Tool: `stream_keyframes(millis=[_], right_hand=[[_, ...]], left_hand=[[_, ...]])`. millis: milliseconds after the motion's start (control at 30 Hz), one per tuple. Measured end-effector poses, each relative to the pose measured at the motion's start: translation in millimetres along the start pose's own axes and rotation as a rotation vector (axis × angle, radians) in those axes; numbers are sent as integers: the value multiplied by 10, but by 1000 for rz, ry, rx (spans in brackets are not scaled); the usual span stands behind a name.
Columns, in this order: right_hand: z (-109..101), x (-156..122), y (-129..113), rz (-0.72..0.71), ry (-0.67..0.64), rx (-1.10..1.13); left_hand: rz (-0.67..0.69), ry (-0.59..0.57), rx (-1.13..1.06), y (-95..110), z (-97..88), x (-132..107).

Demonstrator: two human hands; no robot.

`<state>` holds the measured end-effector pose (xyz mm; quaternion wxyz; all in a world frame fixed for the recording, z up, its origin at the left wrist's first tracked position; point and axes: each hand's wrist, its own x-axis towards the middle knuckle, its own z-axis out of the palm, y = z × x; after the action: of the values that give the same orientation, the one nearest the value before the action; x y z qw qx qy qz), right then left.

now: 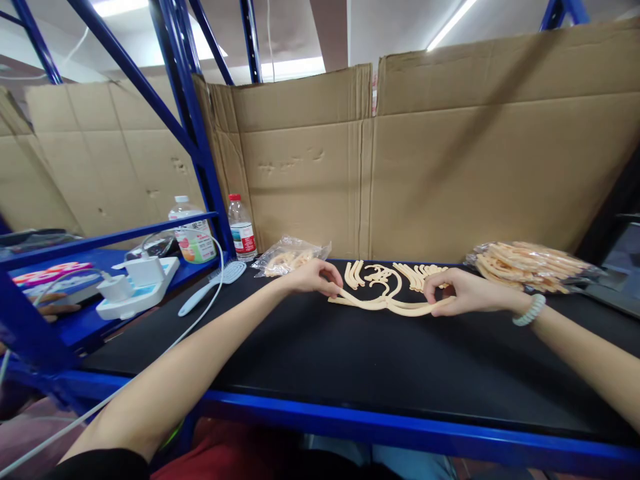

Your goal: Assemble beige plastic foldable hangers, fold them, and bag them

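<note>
On the black table top lies a long, curved beige plastic piece. My left hand pinches its left end, fingers closed. My right hand, a white bead bracelet on the wrist, is closed on its right end. Just behind the piece, several more beige curved parts lie laid out in small groups. A clear bag of the same parts rests behind my left hand.
A fuller clear bag of beige parts sits at the right. Cardboard walls close the back. Left stand two bottles, a pale blue brush, a white power strip with cable, and blue rack posts.
</note>
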<state>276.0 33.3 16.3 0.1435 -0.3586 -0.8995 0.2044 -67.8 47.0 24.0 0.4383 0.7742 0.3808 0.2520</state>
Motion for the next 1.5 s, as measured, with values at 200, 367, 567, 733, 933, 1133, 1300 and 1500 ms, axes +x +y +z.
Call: stream_keyframes(millis=[200, 367, 567, 733, 933, 1133, 1300, 1500], right_hand=[[37, 9, 19, -15, -43, -77], [63, 12, 73, -27, -58, -177], [57, 11, 63, -28, -71, -171], [81, 25, 40, -20, -69, -201], [97, 35, 60, -57, -31, -232], [91, 42, 30, -40, -59, -167], [99, 45, 44, 14, -60, -188], [121, 53, 65, 28, -25, -166]], left_hand=[[249, -61, 608, 117, 22, -53], [337, -58, 806, 160, 121, -65], [341, -91, 917, 143, 181, -74], [371, -93, 880, 88, 206, -44], [361, -125, 832, 57, 211, -20], [348, -125, 849, 63, 207, -21], [340, -135, 868, 57, 208, -18], [366, -144, 870, 51, 199, -19]])
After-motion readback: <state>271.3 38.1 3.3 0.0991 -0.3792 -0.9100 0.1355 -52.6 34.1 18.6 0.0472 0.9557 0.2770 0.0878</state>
